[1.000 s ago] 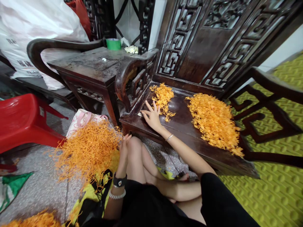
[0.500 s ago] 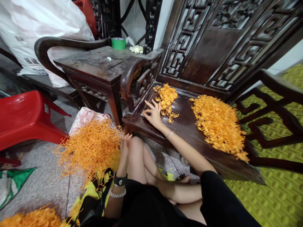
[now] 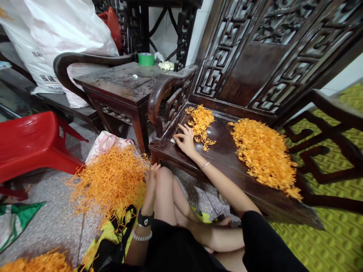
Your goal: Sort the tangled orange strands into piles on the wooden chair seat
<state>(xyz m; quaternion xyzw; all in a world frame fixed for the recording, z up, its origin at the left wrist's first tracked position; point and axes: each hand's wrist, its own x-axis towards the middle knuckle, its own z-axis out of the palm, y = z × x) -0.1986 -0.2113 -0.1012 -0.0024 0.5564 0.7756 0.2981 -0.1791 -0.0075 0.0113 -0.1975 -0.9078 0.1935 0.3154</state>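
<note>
Head view: right fingers [image 3: 179,136] are pinching a scrap [image 3: 172,140], perhaps steadying it, beside clusters [image 3: 202,120]; left fingers [image 3: 154,168], grip unclear, are resting by strands [image 3: 110,181].

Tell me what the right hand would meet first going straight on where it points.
Past the small white piece beside it, the right hand would probably meet the carved wooden chair's curved armrest first; depth is hard to judge here.

Matt orange plastic sprigs [image 3: 263,155], glossy wooden seat [image 3: 222,155]

"福建" printed on white sack [image 3: 45,62], smaller characters nearby blurred
</note>
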